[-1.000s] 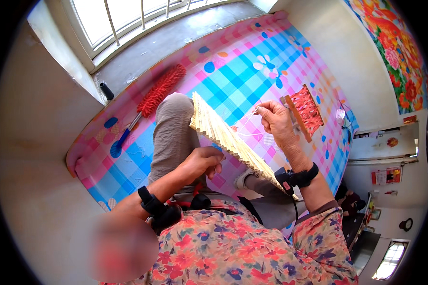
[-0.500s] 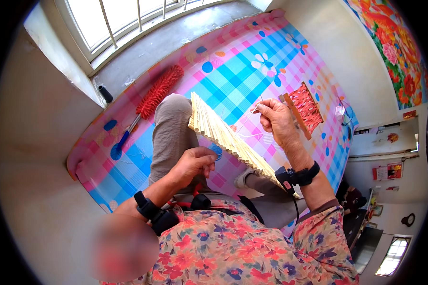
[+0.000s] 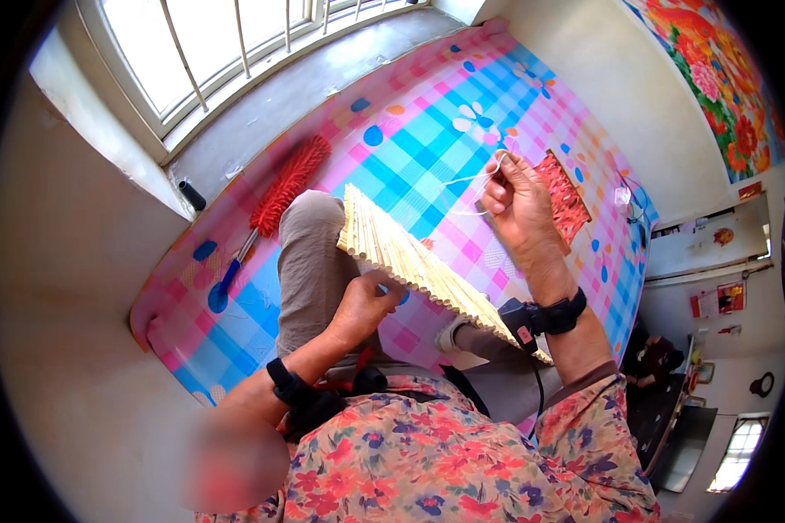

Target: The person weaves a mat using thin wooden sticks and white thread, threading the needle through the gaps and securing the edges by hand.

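A mat of thin pale sticks [image 3: 406,257], set side by side, slants across my lap from my raised knee down to the right. My left hand [image 3: 366,307] is at its near edge with the fingers curled in; the fingertips are partly hidden there, and what they hold does not show. Above the mat's far side, my right hand [image 3: 522,205] is raised, thumb and fingers pinched on a white thread [image 3: 469,179]. The thread hangs in a loose loop to the left of that hand.
A checked pink and blue sheet [image 3: 419,166] lies under me. On the left is a red fluffy duster [image 3: 292,185] with a blue handle. Beyond my right hand lies a red patterned piece [image 3: 569,205]. A barred window [image 3: 244,52] is at upper left; another person [image 3: 658,359] is far right.
My right hand has moved up and a little right, drawing the thread with it. My left hand has shifted up and right to the mat's near edge.
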{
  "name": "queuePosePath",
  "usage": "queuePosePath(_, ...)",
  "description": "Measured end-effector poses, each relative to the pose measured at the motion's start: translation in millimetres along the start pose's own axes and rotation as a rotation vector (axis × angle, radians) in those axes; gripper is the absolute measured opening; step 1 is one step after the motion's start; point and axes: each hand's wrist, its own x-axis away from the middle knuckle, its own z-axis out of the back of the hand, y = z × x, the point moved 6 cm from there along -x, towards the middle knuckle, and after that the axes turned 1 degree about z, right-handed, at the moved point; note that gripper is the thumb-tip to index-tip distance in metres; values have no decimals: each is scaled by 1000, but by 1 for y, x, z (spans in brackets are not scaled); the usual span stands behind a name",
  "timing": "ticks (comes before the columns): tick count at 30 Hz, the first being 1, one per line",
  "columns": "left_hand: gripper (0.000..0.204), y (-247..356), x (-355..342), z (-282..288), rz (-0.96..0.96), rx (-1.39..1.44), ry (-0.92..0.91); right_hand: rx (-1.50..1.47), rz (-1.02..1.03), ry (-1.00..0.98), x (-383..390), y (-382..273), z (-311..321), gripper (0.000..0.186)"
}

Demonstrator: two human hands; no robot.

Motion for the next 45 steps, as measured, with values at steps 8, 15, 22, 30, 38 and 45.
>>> queuePosePath(8,23,95,50,17,-794,-952,179,-11,-8,17,-2,-1,-4,9)
queuePosePath(15,30,104,25,-6,-963,-1334,60,19,184,72,-48,-55,-24,9)
queuePosePath(22,23,97,14,-18,-1018,-1370,-103,156,197,232,-62,-43,-12,10)
queuePosePath(30,25,94,18,-14,-1141,-1344,-139,21,20,131,-74,-25,-25,10)
queuePosePath(38,28,97,21,-12,-1025,-1332,-177,307,36,62,-85,-30,-39,11)
queuePosePath(45,31,96,22,-14,-1019,-1334,-215,365,15,26,-92,-30,-19,17)
